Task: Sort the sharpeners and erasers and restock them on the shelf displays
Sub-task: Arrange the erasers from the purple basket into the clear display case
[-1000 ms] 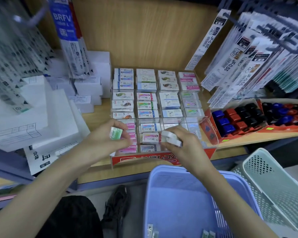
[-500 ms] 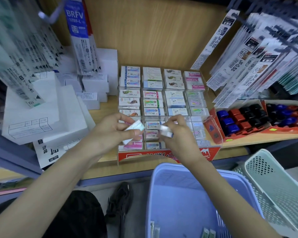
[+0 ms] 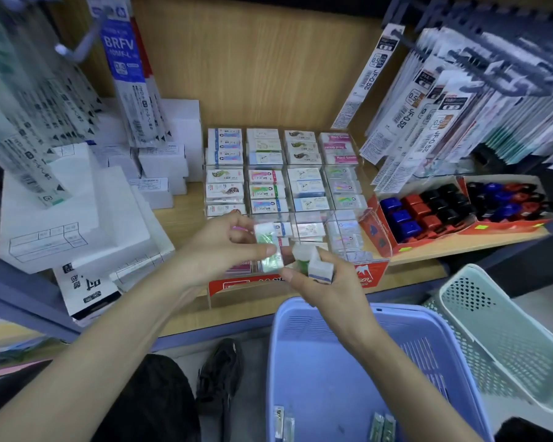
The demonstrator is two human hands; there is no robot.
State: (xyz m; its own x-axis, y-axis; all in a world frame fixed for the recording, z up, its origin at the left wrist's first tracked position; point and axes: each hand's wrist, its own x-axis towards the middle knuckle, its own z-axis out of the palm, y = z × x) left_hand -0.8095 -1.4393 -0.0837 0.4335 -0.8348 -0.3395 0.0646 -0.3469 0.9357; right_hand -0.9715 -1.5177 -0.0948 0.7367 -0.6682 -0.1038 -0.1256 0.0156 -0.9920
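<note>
Your left hand [image 3: 224, 250] pinches a green-and-white eraser [image 3: 268, 247] between thumb and curled fingers, holding it upright over the front row of the clear eraser display [image 3: 369, 272] on the wooden shelf [image 3: 186, 212]. Your right hand [image 3: 329, 288] is just beside it, fingers curled round a small bunch of erasers [image 3: 316, 266], one with a green sleeve and one with a blue stripe. How many are in the bunch is hard to tell. The two hands nearly meet above the display's red front strip.

The display's back and middle rows are packed with wrapped erasers, while the front compartments look only partly filled. To its right, two red cardboard trays [image 3: 377, 231] hold blue, red and black sharpeners [image 3: 428, 215], touching each other side by side.

Below your wrists a blue basket [image 3: 332, 378] sits in front of the shelf, with a few small packs [image 3: 382, 425] lying at its near end. A pale green basket [image 3: 508, 339] leans tilted beside it on the right. White boxes [image 3: 61, 212] are stacked on the shelf's left side
</note>
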